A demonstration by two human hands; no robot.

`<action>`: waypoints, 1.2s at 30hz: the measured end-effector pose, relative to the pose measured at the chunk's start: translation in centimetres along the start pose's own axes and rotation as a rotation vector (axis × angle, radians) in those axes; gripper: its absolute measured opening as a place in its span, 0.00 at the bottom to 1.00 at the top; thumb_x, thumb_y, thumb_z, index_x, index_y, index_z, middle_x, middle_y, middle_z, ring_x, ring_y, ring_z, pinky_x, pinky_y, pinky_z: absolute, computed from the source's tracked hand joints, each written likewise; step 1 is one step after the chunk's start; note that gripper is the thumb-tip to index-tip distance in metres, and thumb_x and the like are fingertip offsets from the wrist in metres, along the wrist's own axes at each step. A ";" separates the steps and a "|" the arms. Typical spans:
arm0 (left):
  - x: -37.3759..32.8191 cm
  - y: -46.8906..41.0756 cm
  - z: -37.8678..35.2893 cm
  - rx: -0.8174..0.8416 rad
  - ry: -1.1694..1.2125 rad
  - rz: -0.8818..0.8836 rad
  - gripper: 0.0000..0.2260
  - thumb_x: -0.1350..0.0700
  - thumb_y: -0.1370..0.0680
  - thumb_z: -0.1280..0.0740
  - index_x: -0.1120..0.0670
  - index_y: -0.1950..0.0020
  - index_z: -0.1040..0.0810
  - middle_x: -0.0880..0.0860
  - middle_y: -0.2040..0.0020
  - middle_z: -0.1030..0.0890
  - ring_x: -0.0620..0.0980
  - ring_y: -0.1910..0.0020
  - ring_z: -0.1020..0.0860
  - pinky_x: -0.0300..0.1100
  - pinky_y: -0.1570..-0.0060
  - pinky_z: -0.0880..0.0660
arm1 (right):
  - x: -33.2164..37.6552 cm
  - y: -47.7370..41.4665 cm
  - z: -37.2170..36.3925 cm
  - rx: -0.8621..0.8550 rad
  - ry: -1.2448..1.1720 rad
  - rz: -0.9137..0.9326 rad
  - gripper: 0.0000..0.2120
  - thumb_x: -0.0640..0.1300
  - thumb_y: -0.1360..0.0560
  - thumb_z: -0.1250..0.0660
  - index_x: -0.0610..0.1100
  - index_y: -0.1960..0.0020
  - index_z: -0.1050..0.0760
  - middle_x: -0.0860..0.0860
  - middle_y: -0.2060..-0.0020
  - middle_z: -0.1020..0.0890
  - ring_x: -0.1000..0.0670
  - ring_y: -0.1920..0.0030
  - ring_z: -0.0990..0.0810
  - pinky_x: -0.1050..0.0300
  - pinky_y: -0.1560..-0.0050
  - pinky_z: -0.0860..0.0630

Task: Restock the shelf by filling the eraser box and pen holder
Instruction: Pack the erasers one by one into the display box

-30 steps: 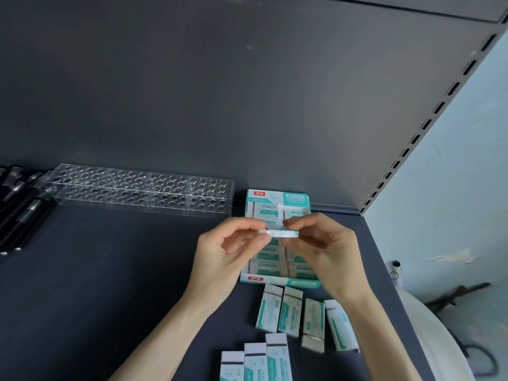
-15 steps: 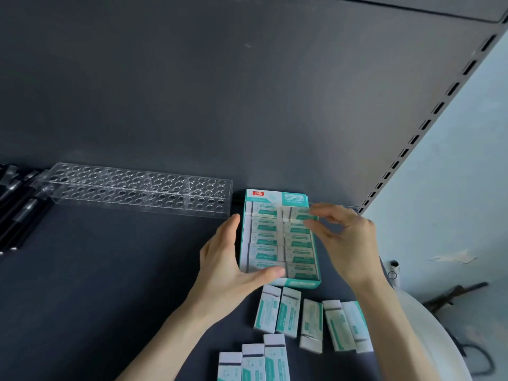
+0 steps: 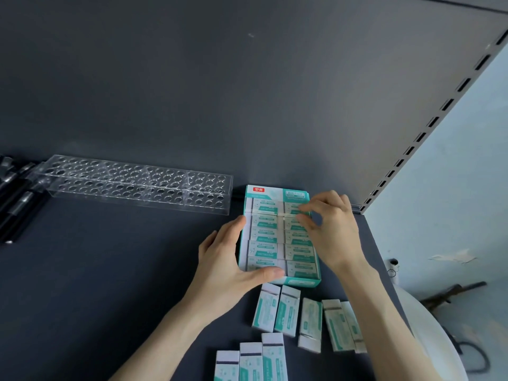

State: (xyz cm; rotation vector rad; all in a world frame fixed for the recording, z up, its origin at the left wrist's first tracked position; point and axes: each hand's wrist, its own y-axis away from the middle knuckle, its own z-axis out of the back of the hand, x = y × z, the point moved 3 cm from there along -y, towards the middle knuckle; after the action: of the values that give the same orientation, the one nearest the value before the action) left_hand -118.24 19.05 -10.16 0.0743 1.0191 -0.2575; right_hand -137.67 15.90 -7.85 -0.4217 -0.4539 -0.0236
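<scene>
Left hand [image 3: 228, 268] just braces the box's [image 3: 275, 191] near-left corner with flat fingers so it can't slide on the shelf's [image 3: 110, 270] far right, while the right hand's [image 3: 334, 232] fingers pinch an eraser [image 3: 292, 208] into the far-right slot.

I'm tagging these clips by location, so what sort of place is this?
Probably a stationery shop's display shelving: a dark metal shelf with a slotted upright, a branded eraser box packed with erasers, and a clear pen holder full of empty holes beside black pens.
</scene>
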 end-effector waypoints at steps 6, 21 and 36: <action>-0.1 0.2 0.1 0.006 0.016 0.049 0.47 0.36 0.39 0.25 0.46 0.25 0.41 0.36 0.32 0.37 0.44 0.27 0.43 0.53 0.27 0.43 | 0.0 -0.1 -0.1 0.035 0.036 -0.051 0.08 0.43 0.25 0.32 0.44 0.47 0.20 0.55 0.50 0.29 0.54 0.49 0.37 0.59 0.56 0.34; -2.3 4.9 1.6 -0.239 -0.068 -0.157 0.19 0.35 0.34 0.35 0.47 0.51 0.24 0.39 0.50 0.27 0.41 0.47 0.28 0.49 0.44 0.29 | 2.6 10.1 4.3 -0.003 -0.374 -0.049 0.04 0.41 0.27 0.30 0.48 0.55 0.20 0.60 0.57 0.22 0.56 0.55 0.24 0.74 0.58 0.32; -1.7 7.9 -1.8 -0.190 -0.374 -0.128 0.18 0.40 0.29 0.31 0.51 0.47 0.18 0.45 0.52 0.25 0.48 0.50 0.27 0.43 0.50 0.35 | 1.9 14.9 3.1 -0.004 0.100 0.018 0.21 0.61 0.28 0.41 0.47 0.48 0.20 0.52 0.49 0.24 0.49 0.47 0.33 0.56 0.45 0.45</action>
State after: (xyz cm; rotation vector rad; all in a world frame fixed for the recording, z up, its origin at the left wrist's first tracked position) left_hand -118.64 27.37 -10.14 -0.2062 0.6717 -0.2771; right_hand -135.52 30.87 -10.29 -0.4265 -0.3512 -0.0277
